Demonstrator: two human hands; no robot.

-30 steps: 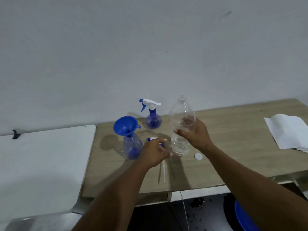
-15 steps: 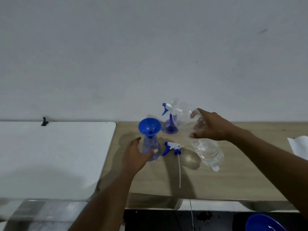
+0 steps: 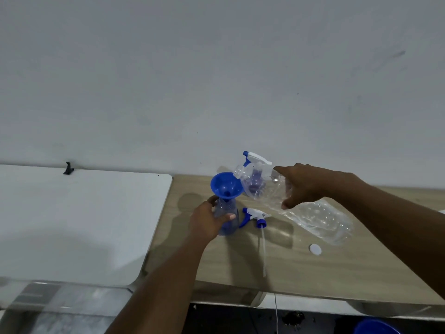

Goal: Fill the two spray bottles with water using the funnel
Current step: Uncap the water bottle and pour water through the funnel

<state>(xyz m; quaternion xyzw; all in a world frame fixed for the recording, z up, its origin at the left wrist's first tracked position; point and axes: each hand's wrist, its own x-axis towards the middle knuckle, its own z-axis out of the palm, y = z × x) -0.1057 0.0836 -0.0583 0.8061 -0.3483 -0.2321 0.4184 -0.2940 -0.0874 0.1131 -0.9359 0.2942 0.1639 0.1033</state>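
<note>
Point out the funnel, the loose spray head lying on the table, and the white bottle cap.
funnel [image 3: 222, 185]: head view, inside of the blue bowl.
loose spray head [image 3: 254, 216]: head view, white body between trigger and blue collar.
white bottle cap [image 3: 315, 249]: head view, centre of its flat top.

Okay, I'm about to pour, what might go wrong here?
The water bottle mouth sits at the funnel's rim, not over its centre, so water may spill onto the table. The funnel only rests in the spray bottle that the left hand steadies, so a nudge could tip it.
</note>
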